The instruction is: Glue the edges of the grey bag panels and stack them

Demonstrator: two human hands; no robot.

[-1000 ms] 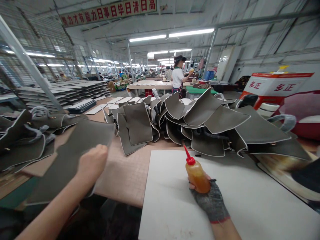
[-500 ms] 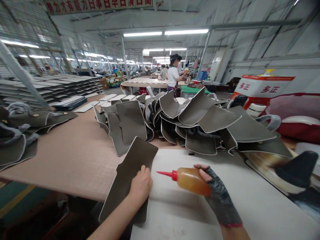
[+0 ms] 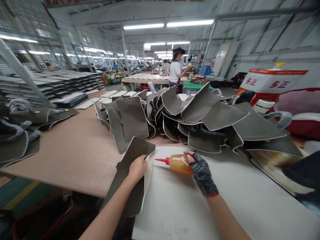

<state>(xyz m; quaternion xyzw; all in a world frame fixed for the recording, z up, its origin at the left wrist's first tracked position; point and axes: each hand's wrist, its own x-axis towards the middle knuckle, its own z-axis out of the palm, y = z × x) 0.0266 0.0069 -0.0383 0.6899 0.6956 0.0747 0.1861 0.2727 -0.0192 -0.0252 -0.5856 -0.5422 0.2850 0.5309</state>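
My left hand (image 3: 138,169), bare, grips the right edge of a dark grey-brown leather panel (image 3: 125,186) with a pale rim. That edge is lifted, and its light underside shows beside my fingers. In a dark fingerless knit glove, my right hand (image 3: 200,170) is wrapped round a squeeze bottle (image 3: 178,163) of amber liquid. The bottle lies almost level, its red pointed nozzle aimed left at the panel edge, a small gap away. Under the bottle is a white board (image 3: 175,206), which the panel partly overlaps.
Behind the board lies a heap of similar panels (image 3: 217,116) with wrapped handles. More bag pieces (image 3: 15,143) sit at the left on the brown-covered table (image 3: 75,156). A red-and-white can (image 3: 272,81) stands at right. Further back, a person (image 3: 176,70) stands beside another table.
The panel's right edge has come up in my left hand, which shifted slightly left and away from me. My right hand moved the bottle forward and left, nearer that edge.
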